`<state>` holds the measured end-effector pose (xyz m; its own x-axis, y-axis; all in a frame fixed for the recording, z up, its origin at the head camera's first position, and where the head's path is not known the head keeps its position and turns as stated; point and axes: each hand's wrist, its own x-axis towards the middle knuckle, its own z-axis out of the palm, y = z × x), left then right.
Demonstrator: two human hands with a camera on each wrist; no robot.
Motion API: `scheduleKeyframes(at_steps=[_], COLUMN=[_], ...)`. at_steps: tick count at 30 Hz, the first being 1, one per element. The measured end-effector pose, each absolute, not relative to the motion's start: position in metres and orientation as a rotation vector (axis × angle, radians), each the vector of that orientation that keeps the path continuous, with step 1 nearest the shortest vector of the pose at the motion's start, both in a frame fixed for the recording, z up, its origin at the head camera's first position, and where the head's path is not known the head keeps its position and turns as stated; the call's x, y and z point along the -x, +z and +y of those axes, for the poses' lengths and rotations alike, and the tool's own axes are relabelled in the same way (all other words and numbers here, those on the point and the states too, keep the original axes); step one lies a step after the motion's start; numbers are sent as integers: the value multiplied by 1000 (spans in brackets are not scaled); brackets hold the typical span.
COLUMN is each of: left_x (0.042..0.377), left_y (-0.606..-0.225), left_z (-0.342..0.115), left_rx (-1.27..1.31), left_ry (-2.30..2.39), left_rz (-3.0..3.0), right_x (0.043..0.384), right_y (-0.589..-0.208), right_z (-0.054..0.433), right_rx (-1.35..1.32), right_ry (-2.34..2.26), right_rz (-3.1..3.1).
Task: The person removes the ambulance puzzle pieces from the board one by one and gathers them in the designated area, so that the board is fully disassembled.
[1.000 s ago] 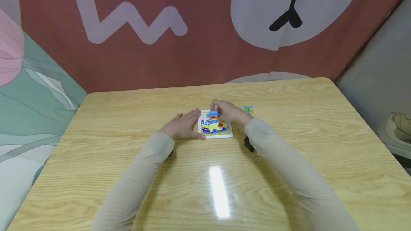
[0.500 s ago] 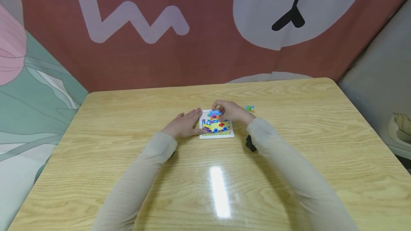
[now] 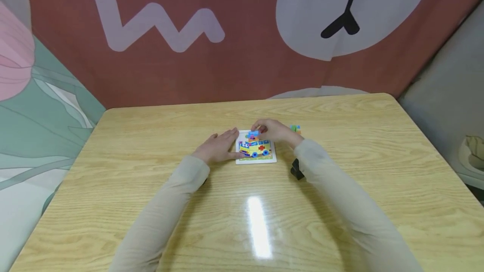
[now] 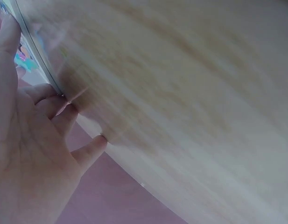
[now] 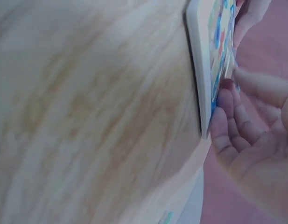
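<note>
Left hand (image 3: 216, 146) first: it lies flat with fingers stretched and spread, thumb reaching over the lower left of a white-rimmed, square puzzle board (image 3: 256, 162), fingers along that same side. Now the right hand (image 3: 277, 131), and it's narrow, thumb and fingertips pinching a small blue, pink and orange jigsaw piece (image 3: 253, 135) over the upper part of the board. I can't tell from here whether that piece touches the board beneath; the fingers cover much of it in the right wrist view.

Below the piece I get a clear read on the picture: a yellow van (image 3: 255, 149) with a red cross and blue wheels, green along its foot. Bare white shows at the board's upper left corner.

Just right of the board, beyond the right wrist, sits a loose green, blue and orange piece (image 3: 295, 128), partly hidden by the arm. I have a black, blocky object (image 3: 297, 170) at the right cuff, too. All this is on a pale wood-grain surface (image 3: 151, 133), a bright white reflection (image 3: 259, 226) nearer me, and a red-brown cloth backdrop (image 3: 181, 77) rising behind the far edge.
</note>
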<state>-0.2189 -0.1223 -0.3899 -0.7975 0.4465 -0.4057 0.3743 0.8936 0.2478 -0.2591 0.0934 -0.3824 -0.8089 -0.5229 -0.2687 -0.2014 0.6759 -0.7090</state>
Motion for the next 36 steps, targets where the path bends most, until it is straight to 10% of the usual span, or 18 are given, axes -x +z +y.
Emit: scheduleKeyframes(at_steps=[36], left_x=[218], left_y=[-391], left_z=[-122], left_rx=[-570], left_ry=[213], left_rz=[2592], right_x=[254], right_y=[-353], right_z=[193], right_rx=[312], right_ry=[-1189], right_rz=[2518])
